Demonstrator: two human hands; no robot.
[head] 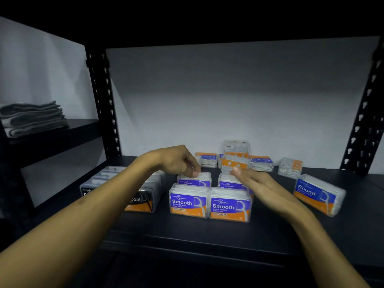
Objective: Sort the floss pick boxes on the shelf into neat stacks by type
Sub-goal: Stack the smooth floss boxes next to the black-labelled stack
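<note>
Two blue-and-orange "Smooth" floss boxes (188, 201) (229, 205) stand side by side at the shelf front, with two more Smooth boxes (195, 179) (228, 182) right behind them. My left hand (178, 161) pinches the top of the rear left Smooth box. My right hand (255, 183) lies with fingers stretched along the rear right one, fingertips touching a tilted clear box (232, 165). Black "Charcoal" boxes (143, 201) sit in rows at the left, partly hidden by my left forearm. A "Round" box (319, 194) stands at the right.
More Round boxes (206, 160) (261, 163) and an upright box (236, 147) crowd the back of the black shelf (187, 231). Another clear box (289, 167) lies back right. Black slotted posts (104, 100) (363, 121) flank the bay. Folded grey towels (31, 118) lie on the neighbouring shelf.
</note>
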